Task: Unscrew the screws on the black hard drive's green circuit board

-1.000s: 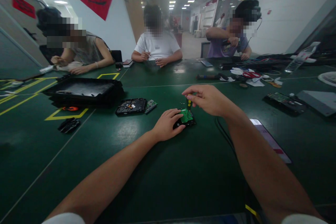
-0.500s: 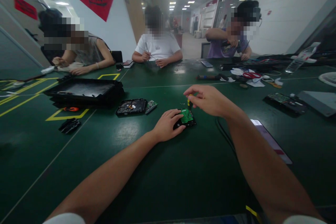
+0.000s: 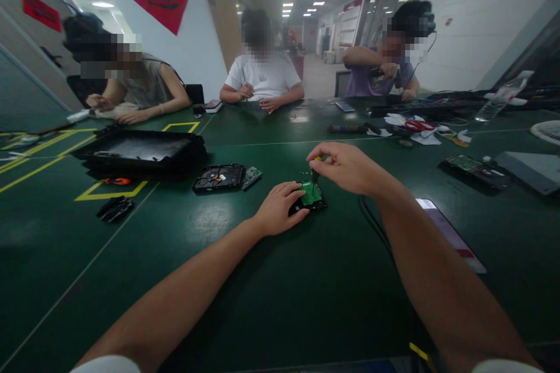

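Observation:
A hard drive [image 3: 315,206] with a green circuit board [image 3: 311,191] on top lies on the green table in front of me. My left hand [image 3: 282,207] grips its left side, with fingers reaching over the top and thumb along the near edge. Above the board, my right hand [image 3: 343,167] pinches a small yellow-and-black screwdriver [image 3: 315,174]. The shaft points down, close to upright, and its tip meets the board; the exact contact spot is too small to make out. A few tiny bits, perhaps screws [image 3: 304,173], lie just behind the drive.
Left of my hands are another hard drive [image 3: 218,178], a loose circuit board [image 3: 252,178] and a black tray [image 3: 139,148]. On the right lie a phone [image 3: 450,236], a cable [image 3: 377,224] and a further drive [image 3: 476,173]. Several people sit across the table.
The screwdriver stands more upright, its handle turned and slightly lower in my right fingers. My left hand and the drive have stayed put.

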Action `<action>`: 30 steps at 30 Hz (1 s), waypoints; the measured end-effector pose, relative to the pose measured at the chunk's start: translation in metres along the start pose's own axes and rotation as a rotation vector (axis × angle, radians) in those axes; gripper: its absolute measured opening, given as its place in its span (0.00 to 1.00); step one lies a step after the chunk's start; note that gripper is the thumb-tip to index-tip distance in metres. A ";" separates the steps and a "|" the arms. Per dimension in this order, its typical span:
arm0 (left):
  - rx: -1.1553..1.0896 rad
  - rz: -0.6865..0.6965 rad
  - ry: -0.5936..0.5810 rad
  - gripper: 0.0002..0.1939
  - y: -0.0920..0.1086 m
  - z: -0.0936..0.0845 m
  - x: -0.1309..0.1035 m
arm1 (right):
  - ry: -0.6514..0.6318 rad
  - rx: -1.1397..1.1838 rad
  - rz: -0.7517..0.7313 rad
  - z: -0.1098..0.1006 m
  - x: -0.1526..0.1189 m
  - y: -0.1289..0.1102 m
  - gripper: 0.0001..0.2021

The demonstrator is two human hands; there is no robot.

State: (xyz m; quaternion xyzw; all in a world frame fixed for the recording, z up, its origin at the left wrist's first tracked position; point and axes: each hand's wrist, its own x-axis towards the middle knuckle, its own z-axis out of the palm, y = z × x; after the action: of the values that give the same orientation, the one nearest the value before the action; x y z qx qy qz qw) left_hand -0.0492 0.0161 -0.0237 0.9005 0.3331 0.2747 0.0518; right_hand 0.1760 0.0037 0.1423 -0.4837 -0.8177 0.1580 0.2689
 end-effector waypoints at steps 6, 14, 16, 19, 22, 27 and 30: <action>-0.005 -0.005 0.006 0.27 0.002 -0.001 0.000 | -0.045 0.044 -0.010 0.000 0.000 -0.001 0.10; -0.002 -0.007 -0.003 0.27 0.002 -0.002 0.001 | -0.066 0.175 0.071 0.008 -0.002 -0.002 0.08; 0.000 -0.005 -0.002 0.27 0.002 -0.002 0.001 | -0.095 0.184 0.060 0.007 -0.002 -0.004 0.09; -0.003 -0.007 0.001 0.27 0.002 -0.002 0.001 | -0.087 0.116 0.016 0.006 -0.001 -0.006 0.13; -0.010 -0.006 0.004 0.27 0.001 -0.001 0.000 | -0.041 0.007 -0.076 0.004 0.001 -0.005 0.12; -0.006 0.002 0.004 0.27 0.001 -0.001 0.001 | -0.067 0.032 -0.031 0.004 0.000 0.000 0.13; 0.000 0.004 0.001 0.27 0.002 -0.002 0.001 | -0.048 0.076 0.053 0.004 -0.002 0.001 0.12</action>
State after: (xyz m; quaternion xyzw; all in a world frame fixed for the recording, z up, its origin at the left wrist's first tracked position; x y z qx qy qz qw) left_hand -0.0486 0.0153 -0.0216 0.9011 0.3313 0.2751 0.0513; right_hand 0.1749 0.0027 0.1379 -0.4908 -0.8041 0.2079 0.2632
